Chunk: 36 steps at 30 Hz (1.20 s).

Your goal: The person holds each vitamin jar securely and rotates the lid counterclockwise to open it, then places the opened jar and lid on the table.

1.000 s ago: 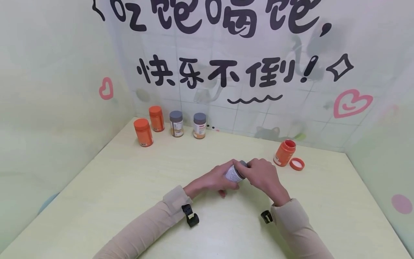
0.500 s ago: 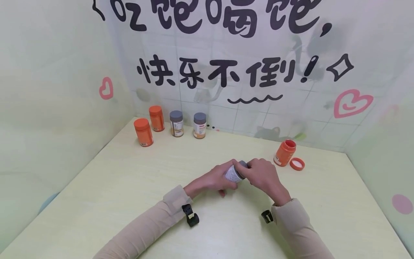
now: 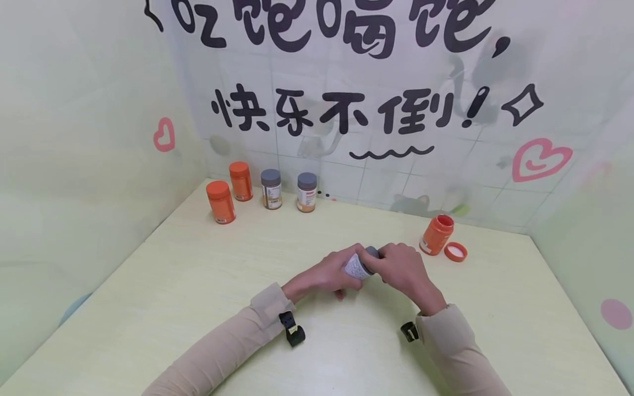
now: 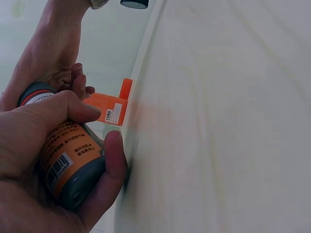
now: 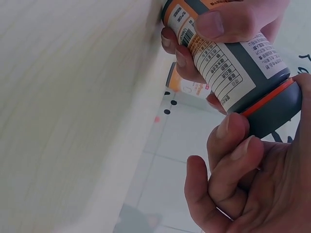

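A dark grey bottle [image 3: 356, 267] with a white and orange label is held tilted above the table. My left hand [image 3: 333, 271] grips its body, thumb and fingers wrapped around the label, as the left wrist view also shows. My right hand [image 3: 407, 270] holds the grey cap [image 5: 279, 109] at the upper end, fingers curled against its side. An orange-red ring shows between cap and body in the right wrist view. Behind my right hand, an uncapped orange jar [image 3: 436, 236] stands upright, its lid [image 3: 455, 251] lying inside-up beside it.
At the back left stand two capped orange jars [image 3: 221, 203] [image 3: 241, 181] and two grey-capped bottles [image 3: 271, 190] [image 3: 306, 192]. A printed wall [image 3: 317, 148] closes off the far side of the pale table [image 3: 198, 286].
Both hands keep their hold on the bottle and cap, with barely any visible movement. The head view has shifted very slightly.
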Tool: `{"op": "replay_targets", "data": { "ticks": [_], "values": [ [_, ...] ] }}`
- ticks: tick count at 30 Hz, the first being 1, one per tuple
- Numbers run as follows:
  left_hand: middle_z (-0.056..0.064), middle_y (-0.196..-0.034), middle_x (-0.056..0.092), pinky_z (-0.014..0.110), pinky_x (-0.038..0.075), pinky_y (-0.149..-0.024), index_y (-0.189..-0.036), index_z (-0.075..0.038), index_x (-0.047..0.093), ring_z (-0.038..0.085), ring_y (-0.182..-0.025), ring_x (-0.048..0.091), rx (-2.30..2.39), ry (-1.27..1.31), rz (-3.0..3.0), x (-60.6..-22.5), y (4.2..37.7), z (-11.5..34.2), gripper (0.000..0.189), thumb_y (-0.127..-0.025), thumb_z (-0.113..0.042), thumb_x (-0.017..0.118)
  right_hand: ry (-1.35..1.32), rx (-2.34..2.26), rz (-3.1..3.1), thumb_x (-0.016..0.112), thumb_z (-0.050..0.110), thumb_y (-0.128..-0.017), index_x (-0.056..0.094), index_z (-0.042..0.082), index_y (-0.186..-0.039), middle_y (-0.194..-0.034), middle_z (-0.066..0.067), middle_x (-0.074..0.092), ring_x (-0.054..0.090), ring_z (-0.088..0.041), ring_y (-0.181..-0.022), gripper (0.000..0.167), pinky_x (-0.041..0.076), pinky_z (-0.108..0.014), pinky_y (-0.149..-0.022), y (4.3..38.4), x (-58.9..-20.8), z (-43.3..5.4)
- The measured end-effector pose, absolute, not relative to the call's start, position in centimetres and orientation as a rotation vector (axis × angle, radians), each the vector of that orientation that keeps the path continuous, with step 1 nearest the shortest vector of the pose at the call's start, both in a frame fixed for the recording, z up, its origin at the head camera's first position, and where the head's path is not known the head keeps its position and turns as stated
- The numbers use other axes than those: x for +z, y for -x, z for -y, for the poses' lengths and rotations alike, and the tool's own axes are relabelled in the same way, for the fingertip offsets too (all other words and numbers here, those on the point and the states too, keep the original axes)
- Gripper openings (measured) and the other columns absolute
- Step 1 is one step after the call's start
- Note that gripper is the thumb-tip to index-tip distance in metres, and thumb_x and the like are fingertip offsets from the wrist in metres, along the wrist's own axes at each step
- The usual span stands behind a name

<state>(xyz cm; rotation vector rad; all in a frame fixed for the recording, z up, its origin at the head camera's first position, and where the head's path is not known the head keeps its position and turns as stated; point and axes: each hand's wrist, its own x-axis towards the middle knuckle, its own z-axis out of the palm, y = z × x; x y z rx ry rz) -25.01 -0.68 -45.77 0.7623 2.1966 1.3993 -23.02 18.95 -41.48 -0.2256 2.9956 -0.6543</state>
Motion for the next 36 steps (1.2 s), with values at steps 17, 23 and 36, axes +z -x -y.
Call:
{"op": "replay_targets", "data": {
  "ticks": [17, 23, 36],
  "values": [
    [0.011, -0.109, 0.058, 0.038, 0.06, -0.05, -0.124, -0.022, 0.051, 0.021, -0.079, 0.063, 1.42, -0.765, -2.129, -45.97, 25.23, 0.82, 0.048, -0.086, -0.002, 0.073, 0.338, -0.627, -3.022, 0.054, 0.066, -0.095, 0.065, 0.014, -0.074, -0.062, 0.0, 0.056, 0.052, -0.016, -0.057, 0.057, 0.035, -0.029, -0.055, 23.07, -41.44, -19.09],
    [0.011, -0.112, 0.058, 0.039, 0.06, -0.051, -0.124, -0.022, 0.05, 0.022, -0.083, 0.064, 1.405, -0.792, -2.125, -45.98, 25.28, 0.83, 0.048, -0.087, -0.003, 0.072, 0.389, -0.623, -2.992, 0.059, 0.063, -0.093, 0.063, 0.015, -0.075, -0.064, 0.0, 0.053, 0.048, -0.017, -0.059, 0.051, 0.034, -0.029, -0.055, 23.21, -41.25, -19.48],
    [0.012, -0.111, 0.059, 0.038, 0.059, -0.05, -0.138, -0.026, 0.048, 0.023, -0.081, 0.065, 1.372, -0.743, -2.215, -45.69, 25.28, 0.82, 0.062, -0.086, -0.005, 0.074, 0.267, -0.53, -2.978, 0.036, 0.076, -0.098, 0.066, 0.014, -0.081, -0.069, -0.004, 0.058, 0.054, -0.019, -0.062, 0.071, 0.039, -0.031, -0.056, 22.98, -40.63, -19.71]
  ]
}}
